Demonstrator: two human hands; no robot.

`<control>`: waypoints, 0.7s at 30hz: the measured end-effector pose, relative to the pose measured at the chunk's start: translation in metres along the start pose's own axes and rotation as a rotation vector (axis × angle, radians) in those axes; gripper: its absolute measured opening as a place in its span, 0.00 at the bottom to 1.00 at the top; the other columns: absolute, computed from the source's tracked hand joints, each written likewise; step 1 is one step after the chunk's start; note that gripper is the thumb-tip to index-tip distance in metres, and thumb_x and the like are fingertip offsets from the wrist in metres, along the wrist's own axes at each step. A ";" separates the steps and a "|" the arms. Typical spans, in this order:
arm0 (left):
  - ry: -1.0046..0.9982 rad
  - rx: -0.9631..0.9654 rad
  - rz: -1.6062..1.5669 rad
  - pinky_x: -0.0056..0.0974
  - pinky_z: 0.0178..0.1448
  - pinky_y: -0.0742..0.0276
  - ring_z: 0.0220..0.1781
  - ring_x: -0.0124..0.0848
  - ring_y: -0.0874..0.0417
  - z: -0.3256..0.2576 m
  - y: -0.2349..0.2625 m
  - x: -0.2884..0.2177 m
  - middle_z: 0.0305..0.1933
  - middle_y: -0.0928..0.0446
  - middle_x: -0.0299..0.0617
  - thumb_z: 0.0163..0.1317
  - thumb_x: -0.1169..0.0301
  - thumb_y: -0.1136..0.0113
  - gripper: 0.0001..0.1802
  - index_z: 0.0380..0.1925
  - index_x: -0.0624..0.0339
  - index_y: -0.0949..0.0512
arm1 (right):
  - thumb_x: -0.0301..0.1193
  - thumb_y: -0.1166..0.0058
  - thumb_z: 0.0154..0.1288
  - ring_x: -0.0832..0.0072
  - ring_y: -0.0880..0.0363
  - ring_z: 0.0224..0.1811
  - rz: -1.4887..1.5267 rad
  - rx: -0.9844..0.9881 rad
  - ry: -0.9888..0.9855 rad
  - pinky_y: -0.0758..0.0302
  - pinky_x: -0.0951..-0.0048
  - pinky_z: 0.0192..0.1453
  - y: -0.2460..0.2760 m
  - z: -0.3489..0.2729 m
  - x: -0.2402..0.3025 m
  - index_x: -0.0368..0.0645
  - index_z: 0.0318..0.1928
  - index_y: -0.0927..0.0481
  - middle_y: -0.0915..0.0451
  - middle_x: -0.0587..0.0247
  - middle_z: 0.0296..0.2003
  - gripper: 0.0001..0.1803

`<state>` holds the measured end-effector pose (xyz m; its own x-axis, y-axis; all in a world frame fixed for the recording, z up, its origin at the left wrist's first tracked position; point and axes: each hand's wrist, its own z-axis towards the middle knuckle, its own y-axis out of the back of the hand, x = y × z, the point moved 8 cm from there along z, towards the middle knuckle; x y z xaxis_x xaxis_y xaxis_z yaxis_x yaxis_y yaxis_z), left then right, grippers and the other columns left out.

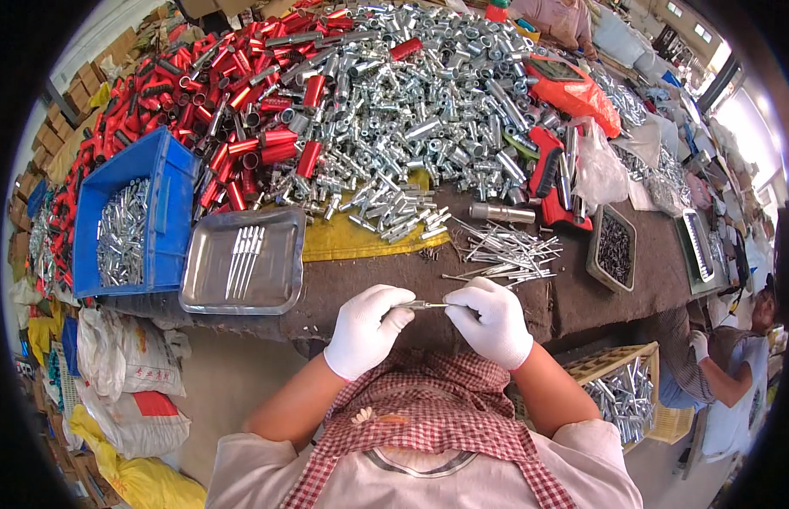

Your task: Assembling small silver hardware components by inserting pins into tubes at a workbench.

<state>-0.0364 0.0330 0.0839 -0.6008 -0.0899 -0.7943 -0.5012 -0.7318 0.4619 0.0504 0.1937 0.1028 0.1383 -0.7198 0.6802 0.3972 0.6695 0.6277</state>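
Left hand: white-gloved (367, 332), thumb and fingers pinched together on a small silver metal fitting (421, 304), held in front of the apron at the near edge of the table.
Right hand: white-gloved (494, 321), fingers curled, thumb and forefinger closed on the end of a thin metal rod (439, 305).
Held pieces: the fitting and the rod lie in line across the gap between the 2 hands, roughly level; whether they are joined is too small to tell.
Table: covered in dark brown cloth (360, 276), with a yellow cloth (326, 240) partly under the heap.
Tray: a shallow rectangular metal tray (280, 263), left of the hands, holding a neat row of slim silver rods with thicker upper ends (245, 254).
Bin: a blue plastic bin (171, 199) just left of the tray, with many small silver metal parts (123, 233) inside.
Loose rods: a scattered pile of thin silver rods (517, 254) on the brown cloth, beyond the right hand.
Heap: red metal tubes and handles (233, 93) at left, silver metal sockets and fittings (445, 119) at middle and right.
Right side: a red-and-black handled tool (544, 161) beside a clear plastic bag (600, 174); nearer, a small rectangular container (593, 256) of dark small pieces.
Below right: a yellow plastic basket (653, 358) of silver metal parts.
Co-worker: 1 seated person (734, 373) at far right, wearing a white glove.
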 end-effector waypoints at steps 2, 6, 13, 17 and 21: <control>0.019 0.006 -0.036 0.44 0.44 0.20 0.39 0.49 0.15 -0.001 0.000 0.001 0.38 0.18 0.49 0.61 0.72 0.34 0.12 0.44 0.61 0.19 | 0.25 0.34 0.56 0.58 0.18 0.30 -0.012 0.044 0.024 0.22 0.62 0.35 -0.003 -0.001 0.002 0.44 0.34 0.14 0.20 0.58 0.28 0.05; -0.002 0.043 -0.041 0.43 0.44 0.19 0.39 0.46 0.15 -0.005 -0.003 0.000 0.39 0.17 0.48 0.60 0.72 0.31 0.12 0.43 0.62 0.19 | 0.24 0.34 0.54 0.58 0.18 0.30 -0.047 0.035 0.060 0.22 0.62 0.34 -0.002 -0.006 0.006 0.45 0.34 0.15 0.20 0.59 0.27 0.05; -0.150 0.063 0.088 0.45 0.43 0.19 0.39 0.47 0.15 -0.002 -0.012 -0.011 0.38 0.16 0.47 0.54 0.75 0.29 0.13 0.40 0.61 0.18 | 0.24 0.34 0.52 0.59 0.19 0.30 -0.164 0.007 0.227 0.22 0.61 0.34 -0.002 -0.012 0.008 0.47 0.34 0.16 0.21 0.61 0.28 0.08; -0.153 0.040 0.105 0.46 0.42 0.20 0.39 0.48 0.15 -0.004 -0.017 -0.010 0.36 0.17 0.47 0.53 0.75 0.30 0.12 0.38 0.61 0.18 | 0.25 0.34 0.53 0.59 0.20 0.32 -0.194 0.020 0.254 0.22 0.61 0.36 -0.011 -0.013 0.004 0.47 0.35 0.17 0.22 0.62 0.29 0.08; -0.045 0.050 0.124 0.49 0.43 0.21 0.39 0.50 0.17 -0.006 -0.023 0.010 0.37 0.18 0.49 0.55 0.73 0.32 0.10 0.38 0.60 0.19 | 0.29 0.32 0.53 0.57 0.18 0.38 -0.142 0.088 0.232 0.20 0.61 0.43 -0.013 -0.004 -0.011 0.44 0.41 0.16 0.18 0.58 0.35 0.13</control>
<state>-0.0272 0.0446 0.0634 -0.6872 -0.1464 -0.7116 -0.4508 -0.6822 0.5757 0.0472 0.1918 0.0854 0.2945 -0.8237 0.4846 0.3485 0.5648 0.7481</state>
